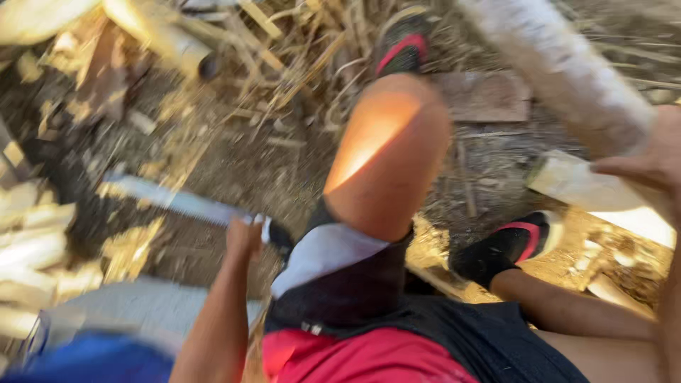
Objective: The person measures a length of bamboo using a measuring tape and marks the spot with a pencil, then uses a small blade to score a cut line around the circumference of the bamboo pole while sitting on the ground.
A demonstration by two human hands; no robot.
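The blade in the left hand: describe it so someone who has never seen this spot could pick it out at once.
Start at the raised bare knee in the middle of the view and look left to the left hand. From its fist a long flat blade runs up and to the left over the dirt. It is pale, bluish and smooth, unlike the yellow wood chips and split pieces around it.
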